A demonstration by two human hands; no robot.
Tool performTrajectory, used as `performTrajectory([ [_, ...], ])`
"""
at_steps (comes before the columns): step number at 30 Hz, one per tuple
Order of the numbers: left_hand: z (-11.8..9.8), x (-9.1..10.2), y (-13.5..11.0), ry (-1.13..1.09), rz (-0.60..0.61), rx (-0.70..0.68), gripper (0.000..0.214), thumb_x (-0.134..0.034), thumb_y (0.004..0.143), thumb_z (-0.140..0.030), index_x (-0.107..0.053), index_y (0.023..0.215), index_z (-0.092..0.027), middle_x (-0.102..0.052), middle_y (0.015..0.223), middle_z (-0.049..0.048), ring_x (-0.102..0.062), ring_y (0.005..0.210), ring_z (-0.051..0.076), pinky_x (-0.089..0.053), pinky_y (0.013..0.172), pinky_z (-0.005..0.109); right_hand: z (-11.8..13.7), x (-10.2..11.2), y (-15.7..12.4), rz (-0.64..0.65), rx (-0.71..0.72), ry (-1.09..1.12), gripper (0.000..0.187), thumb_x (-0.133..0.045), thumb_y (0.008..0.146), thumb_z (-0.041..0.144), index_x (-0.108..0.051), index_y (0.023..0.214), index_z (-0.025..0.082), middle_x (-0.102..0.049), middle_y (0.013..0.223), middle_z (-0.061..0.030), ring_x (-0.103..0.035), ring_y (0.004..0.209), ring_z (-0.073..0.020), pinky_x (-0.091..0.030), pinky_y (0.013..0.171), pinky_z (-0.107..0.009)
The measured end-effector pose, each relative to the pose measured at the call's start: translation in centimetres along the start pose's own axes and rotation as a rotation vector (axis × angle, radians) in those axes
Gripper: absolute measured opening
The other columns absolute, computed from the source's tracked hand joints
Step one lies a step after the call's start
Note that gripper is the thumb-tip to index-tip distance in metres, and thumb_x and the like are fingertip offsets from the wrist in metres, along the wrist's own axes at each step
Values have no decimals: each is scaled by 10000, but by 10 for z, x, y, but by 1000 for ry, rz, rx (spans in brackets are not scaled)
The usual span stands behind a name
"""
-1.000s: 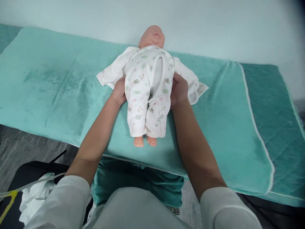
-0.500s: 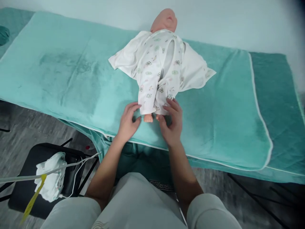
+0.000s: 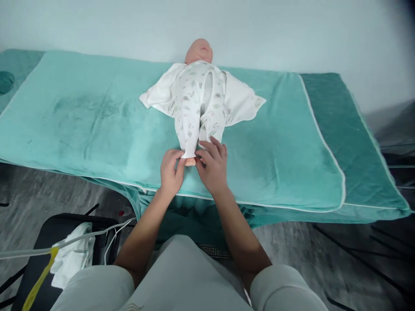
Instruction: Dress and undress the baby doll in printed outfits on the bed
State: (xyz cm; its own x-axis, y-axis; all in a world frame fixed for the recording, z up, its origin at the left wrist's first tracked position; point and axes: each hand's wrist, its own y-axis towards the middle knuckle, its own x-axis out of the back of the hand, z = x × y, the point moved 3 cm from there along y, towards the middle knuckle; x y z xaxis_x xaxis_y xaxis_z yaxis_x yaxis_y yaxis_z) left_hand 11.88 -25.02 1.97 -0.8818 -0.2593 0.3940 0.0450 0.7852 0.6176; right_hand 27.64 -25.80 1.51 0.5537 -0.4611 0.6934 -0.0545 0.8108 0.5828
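A baby doll [image 3: 198,52] lies on its back on the teal bed cover [image 3: 266,155], its head toward the wall. Printed white baby clothes [image 3: 189,93] cover its body and legs, with the sleeves spread out to both sides. At the cuff of the trouser leg on the left, my left hand [image 3: 171,170] pinches one edge between thumb and fingers. My right hand [image 3: 214,166] pinches the opposite edge of that same cuff, its other fingers lying over the second trouser leg. The doll's foot [image 3: 190,161] sticks out between my hands; its other foot is hidden behind my right hand.
Below the bed on the left, a black chair [image 3: 42,242] holds a crumpled white cloth [image 3: 75,255]. A pale cable [image 3: 106,231] and a yellow strap [image 3: 40,280] cross in front of it. A pale wall [image 3: 259,34] runs behind the bed.
Both hands have closed on the cuff of the left-side trouser leg, which is now stretched between them. My right hand has shifted left from the other leg. The view has also tilted.
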Motion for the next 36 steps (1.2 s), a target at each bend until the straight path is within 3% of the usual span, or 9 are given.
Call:
performTrajectory([
  [5, 0, 16, 6, 43, 42, -96, 79, -553, 1032, -175, -621, 1058, -205, -690, 965, 37, -638, 915, 162, -526, 832, 290, 3, 7, -2, -80, 37, 163, 45, -655, 993, 188, -643, 988, 231, -647, 1341, -70, -482, 1432, -334, -406, 1190, -597],
  [9, 9, 25, -9, 104, 64, -38, 99, -514, 1031, -162, -594, 1073, -203, -660, 950, 36, -625, 891, 162, -519, 807, 291, 2, 21, -14, -56, 71, 316, 123, -650, 1005, 186, -680, 1103, 254, -611, 1387, -89, -500, 1430, -316, -467, 1174, -575],
  [13, -1, 21, -25, 158, 58, 37, 179, -522, 992, -150, -575, 1157, -193, -644, 1097, 89, -630, 1052, 205, -547, 909, 357, -24, 29, -26, -113, -93, 391, 386, -536, 1024, 118, -616, 1365, 279, -583, 1409, -113, -589, 1315, -247, -561, 1065, -469],
  [16, -21, 11, -23, 153, 58, 1, 332, -546, 976, -144, -540, 1305, -189, -601, 1308, 145, -583, 1272, 256, -528, 1070, 450, -46, 24, -28, -51, -201, 356, 484, -522, 952, 98, -578, 1407, 254, -575, 1367, -124, -595, 1260, -236, -593, 958, -407],
  [19, -36, -8, -12, 165, 205, -101, 360, -552, 989, -145, -552, 1343, -209, -641, 1337, 120, -544, 1363, 286, -488, 1146, 485, -58, 14, -24, -2, -252, 307, 396, -623, 896, 165, -621, 1290, 205, -601, 1244, -121, -626, 1112, -233, -596, 866, -376],
  [23, -33, -30, 2, 211, 326, -93, 363, -511, 999, -129, -587, 1348, -197, -680, 1347, 116, -550, 1376, 308, -446, 1184, 528, -62, 8, -16, -93, -291, 194, 127, -623, 927, 245, -667, 1032, 190, -651, 1061, -107, -627, 972, -242, -561, 809, -386],
  [26, -27, -36, 7, 218, 350, -45, 329, -502, 1010, -139, -626, 1309, -200, -701, 1324, 112, -567, 1361, 302, -438, 1183, 531, -61, 11, -16, -70, -281, 284, 102, -602, 988, 285, -656, 959, 203, -661, 900, -51, -612, 839, -207, -515, 765, -353],
  [31, -32, -39, 7, 195, 352, -14, 253, -570, 1023, -246, -636, 1266, -215, -721, 1268, 100, -591, 1323, 281, -419, 1177, 511, -62, 21, -24, -82, -207, 677, 67, -682, 995, 279, -668, 963, 222, -658, 892, -11, -622, 810, -172, -492, 739, -320],
  [36, -40, -51, 4, 262, 358, 43, 219, -644, 975, -243, -617, 1191, -224, -727, 1179, 75, -650, 1188, 275, -342, 1205, 569, -60, 25, -21, -64, -119, 687, 73, -743, 969, 285, -706, 946, 226, -677, 921, -30, -647, 883, -199, -538, 799, -374],
])
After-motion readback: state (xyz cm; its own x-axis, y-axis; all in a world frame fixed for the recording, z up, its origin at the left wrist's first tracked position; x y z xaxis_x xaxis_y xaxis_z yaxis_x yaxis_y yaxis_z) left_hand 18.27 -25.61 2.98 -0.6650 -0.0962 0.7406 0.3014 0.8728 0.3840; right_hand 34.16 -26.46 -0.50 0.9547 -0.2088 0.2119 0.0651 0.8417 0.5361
